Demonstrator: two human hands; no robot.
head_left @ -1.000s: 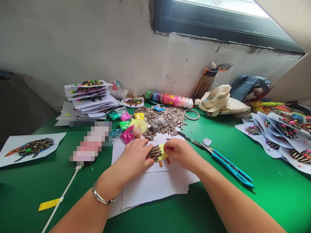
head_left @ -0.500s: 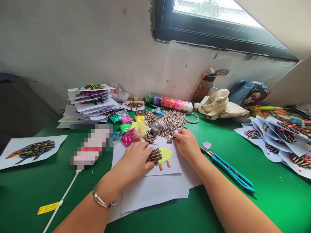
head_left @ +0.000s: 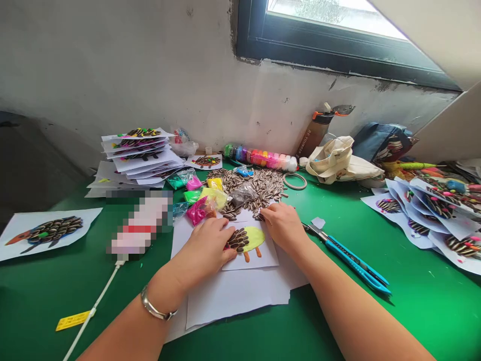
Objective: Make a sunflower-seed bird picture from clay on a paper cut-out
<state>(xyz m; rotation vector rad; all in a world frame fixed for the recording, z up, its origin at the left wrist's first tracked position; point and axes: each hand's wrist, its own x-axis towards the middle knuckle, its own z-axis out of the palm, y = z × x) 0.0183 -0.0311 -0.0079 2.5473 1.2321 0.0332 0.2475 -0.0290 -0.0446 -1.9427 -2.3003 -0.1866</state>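
Note:
A white card (head_left: 268,258) lies on a stack of larger paper. On it is a flat yellow clay shape (head_left: 255,238) with two brown legs, its left part covered by rows of dark striped sunflower seeds (head_left: 237,241). My left hand (head_left: 206,243) rests over the card's left side, fingers stretched and thumb apart, hiding part of the picture. At the near edge of the sunflower seed pile (head_left: 268,183), my right hand (head_left: 283,225) has its fingertips pinched together on a sunflower seed, which they largely hide.
Bagged coloured clay (head_left: 199,210) lies left of the pile. A blue craft knife (head_left: 353,260) is at right, near a tape ring (head_left: 295,181). Stacked seed pictures (head_left: 145,163) stand back left; more pictures (head_left: 432,215) lie right. A bottle (head_left: 315,133) and cloth bag (head_left: 338,163) stand behind.
My right hand has moved slightly left and down along the near edge of the seed pile. My left hand stays on the card. The whole view has shifted slightly.

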